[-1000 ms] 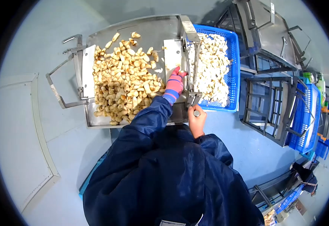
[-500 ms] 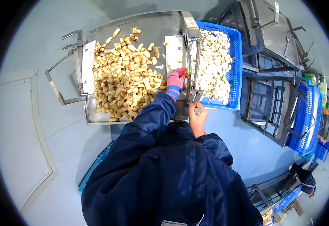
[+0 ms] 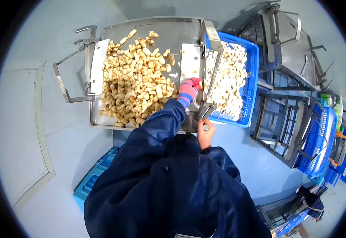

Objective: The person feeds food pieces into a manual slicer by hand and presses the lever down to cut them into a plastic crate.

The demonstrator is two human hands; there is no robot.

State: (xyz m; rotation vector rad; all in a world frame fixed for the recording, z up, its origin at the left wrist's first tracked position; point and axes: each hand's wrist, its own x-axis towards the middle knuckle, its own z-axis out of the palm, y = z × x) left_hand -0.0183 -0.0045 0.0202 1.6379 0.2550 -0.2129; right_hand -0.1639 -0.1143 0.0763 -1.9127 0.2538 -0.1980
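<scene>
My left hand (image 3: 189, 91), in a pink and blue striped glove, is closed at the edge of the white cutting board (image 3: 191, 59). A small yellowish bit of what looks like a mushroom shows at its fingertips, mostly hidden by the glove. Bare and closed, my right hand (image 3: 205, 138) grips the round-ended handle (image 3: 206, 127) of a hinged lever cutter. The cutter's long metal blade arm (image 3: 213, 77) runs just right of my left fingers. Left of the board, whole tan mushrooms (image 3: 137, 85) are heaped on a steel tray (image 3: 169, 29). Thin pale slices (image 3: 229, 75) fill a blue basket (image 3: 253, 75).
A second lever cutter frame (image 3: 86, 65) with a white board stands at the tray's left side. Metal racks (image 3: 282, 123) and another blue basket (image 3: 319, 139) are on the right. A turquoise plastic crate (image 3: 95, 174) sits low at left. A dark-clothed person (image 3: 312, 201) is at far lower right.
The view has shifted, so the bench and basket sit slightly further right and lower. The cutter handle stays in my right hand, and my left hand remains beside the blade.
</scene>
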